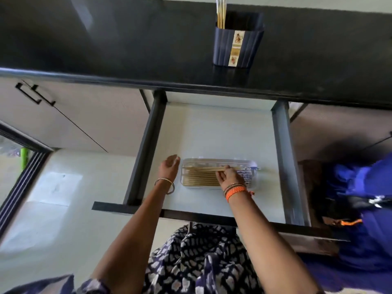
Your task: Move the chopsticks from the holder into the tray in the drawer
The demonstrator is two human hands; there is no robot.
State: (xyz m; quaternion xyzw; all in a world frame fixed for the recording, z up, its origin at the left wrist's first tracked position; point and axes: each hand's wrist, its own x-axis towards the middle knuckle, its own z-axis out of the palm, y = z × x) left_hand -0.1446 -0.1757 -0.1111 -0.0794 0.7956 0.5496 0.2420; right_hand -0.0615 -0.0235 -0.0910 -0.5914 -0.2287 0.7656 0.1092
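Right hand [230, 177] pinches a few chopsticks [203, 169] over the clear tray [253, 167] at frame centre, left hand [169, 167] open and empty beside it; uneven release could leave them askew across the rim, more waiting in the holder [237, 46] at top.

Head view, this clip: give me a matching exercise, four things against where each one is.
Things:
1. holder
2. tray
3. left hand
4. right hand

Places:
A. in the open drawer, near its front
B. over the tray, fingers on chopsticks
C. on the dark counter, a few chopsticks standing in it
D. open, beside the tray's left end

Pairs: 1-C, 2-A, 3-D, 4-B
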